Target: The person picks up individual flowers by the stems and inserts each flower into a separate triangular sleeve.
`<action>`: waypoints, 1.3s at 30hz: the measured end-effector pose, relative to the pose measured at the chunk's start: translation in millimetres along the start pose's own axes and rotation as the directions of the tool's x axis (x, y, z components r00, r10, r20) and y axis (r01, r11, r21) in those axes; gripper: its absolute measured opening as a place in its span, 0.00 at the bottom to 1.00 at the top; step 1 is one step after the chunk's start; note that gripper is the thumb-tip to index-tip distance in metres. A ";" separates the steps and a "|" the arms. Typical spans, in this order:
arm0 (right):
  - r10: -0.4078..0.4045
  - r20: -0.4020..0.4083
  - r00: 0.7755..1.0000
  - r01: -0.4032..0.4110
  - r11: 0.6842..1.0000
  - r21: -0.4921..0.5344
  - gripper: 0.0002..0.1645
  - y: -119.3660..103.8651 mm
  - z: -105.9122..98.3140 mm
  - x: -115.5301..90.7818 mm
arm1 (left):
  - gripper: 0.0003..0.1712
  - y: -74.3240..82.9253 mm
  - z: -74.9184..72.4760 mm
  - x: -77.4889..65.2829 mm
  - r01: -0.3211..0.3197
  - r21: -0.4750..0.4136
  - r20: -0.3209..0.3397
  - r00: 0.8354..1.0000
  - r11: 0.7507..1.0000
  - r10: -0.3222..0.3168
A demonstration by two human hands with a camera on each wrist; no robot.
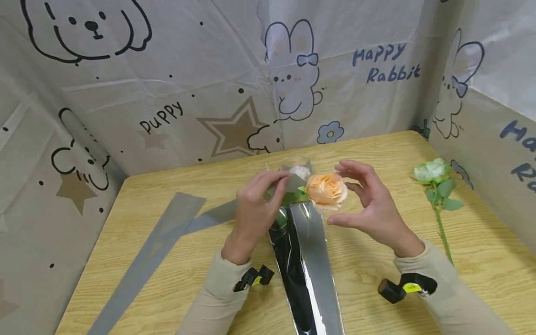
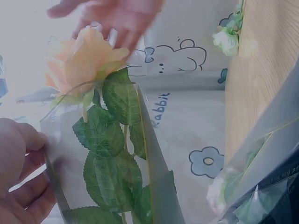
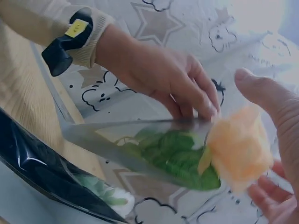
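A peach rose (image 1: pixel 326 191) with green leaves (image 2: pixel 110 177) stands in a narrow see-through grey flower sleeve (image 3: pixel 100 135), its bloom above the sleeve's top edge. My left hand (image 1: pixel 257 211) pinches that edge between thumb and fingers, beside the bloom. To the right of the bloom, my right hand (image 1: pixel 372 209) is spread, thumb and fingers apart on either side, gripping nothing; whether it touches the petals I cannot tell. A whitish flower (image 1: pixel 299 172) shows behind the rose, in a black and grey wrapper (image 3: pixel 60 182) in the right wrist view.
A white-green flower (image 1: pixel 431 171) with a leafy stem lies on the wooden table (image 1: pixel 368 298) at the right. Flat grey sleeves (image 1: pixel 146 251) lie at the left, one across another. Printed cloth (image 1: pixel 201 70) walls in the back and sides.
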State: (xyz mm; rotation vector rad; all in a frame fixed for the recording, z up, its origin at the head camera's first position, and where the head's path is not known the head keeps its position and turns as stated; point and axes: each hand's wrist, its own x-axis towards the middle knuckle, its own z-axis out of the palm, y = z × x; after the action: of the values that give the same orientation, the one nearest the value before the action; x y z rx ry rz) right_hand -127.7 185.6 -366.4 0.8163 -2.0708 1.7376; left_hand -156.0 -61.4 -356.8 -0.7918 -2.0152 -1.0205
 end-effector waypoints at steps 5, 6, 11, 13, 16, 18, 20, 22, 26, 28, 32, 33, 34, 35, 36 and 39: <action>-0.345 -0.102 0.933 0.322 0.927 -0.192 0.48 -8.0 9.6 0.7 | 0.06 -2.7 -0.4 -0.6 0.015 0.021 0.001 1.000 1.000 -0.016; -0.392 -0.112 0.913 0.358 0.902 -0.241 0.47 -9.6 11.9 0.6 | 0.06 -2.8 -0.7 -0.5 0.019 0.025 0.002 1.000 1.000 -0.019; -0.496 -0.107 0.862 0.427 0.823 -0.376 0.39 -14.0 20.3 -0.6 | 0.06 -3.8 -1.7 -0.3 0.036 0.043 0.005 0.999 0.998 -0.036; -0.489 -0.094 0.867 0.415 0.814 -0.407 0.37 -14.1 21.6 -1.5 | 0.06 -4.1 -2.0 -0.6 0.046 0.047 0.004 0.999 0.998 -0.046; -0.470 -0.072 0.880 0.395 0.807 -0.439 0.35 -12.5 22.5 -2.9 | 0.06 -4.2 -2.2 -0.9 0.055 0.051 0.003 0.998 0.997 -0.056; -0.463 -0.057 0.885 0.391 0.803 -0.450 0.35 -10.6 23.0 -3.8 | 0.06 -4.1 -2.0 -0.8 0.052 0.051 0.000 0.999 0.997 -0.052; -0.461 -0.046 0.886 0.391 0.796 -0.461 0.34 -8.8 23.3 -4.4 | 0.06 -3.8 -1.4 -0.6 0.042 0.049 0.002 0.999 0.998 -0.042; -0.456 -0.036 0.889 0.389 0.795 -0.465 0.34 -7.1 23.4 -4.8 | 0.06 -3.5 -0.2 -0.7 0.031 0.046 0.007 0.999 0.998 -0.031; -0.437 -0.028 0.899 0.375 0.801 -0.467 0.34 -4.6 23.3 -5.3 | 0.05 -1.9 2.6 -1.3 0.013 0.045 0.022 1.000 0.999 -0.014; -0.425 -0.025 0.905 0.369 0.811 -0.454 0.35 -3.5 23.5 -5.6 | 0.05 -1.3 4.2 -1.9 0.004 0.049 0.025 1.000 0.999 -0.005; -0.409 -0.021 0.912 0.364 0.834 -0.413 0.35 -0.5 25.5 -6.2 | 0.05 0.1 7.2 -2.7 -0.010 0.043 0.028 1.000 0.999 0.008; -0.406 -0.019 0.913 0.365 0.838 -0.405 0.35 0.3 26.3 -6.4 | 0.05 0.4 7.8 -3.0 -0.010 0.042 0.028 1.000 0.999 0.009; -0.404 -0.020 0.914 0.364 0.842 -0.397 0.34 1.0 27.2 -6.6 | 0.05 0.5 8.5 -3.4 -0.010 0.042 0.029 1.000 0.999 0.009; -0.400 -0.020 0.916 0.361 0.846 -0.392 0.34 1.5 28.1 -6.9 | 0.06 0.7 8.9 -3.7 -0.007 0.041 0.031 0.999 0.999 0.006; -0.396 -0.021 0.918 0.358 0.850 -0.386 0.34 2.0 29.0 -7.2 | 0.05 0.9 9.4 -4.0 -0.008 0.044 0.031 1.000 0.999 0.007; -0.380 -0.021 0.925 0.345 0.860 -0.376 0.34 3.2 30.9 -8.2 | 0.05 1.8 10.7 -5.1 -0.009 0.051 0.035 0.999 0.999 0.007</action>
State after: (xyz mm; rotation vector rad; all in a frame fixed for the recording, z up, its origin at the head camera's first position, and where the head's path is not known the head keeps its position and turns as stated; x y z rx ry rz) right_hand -119.5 157.8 -380.2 0.9130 -1.9367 1.1231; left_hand -155.3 -52.5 -364.8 -0.7947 -2.0579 -0.9531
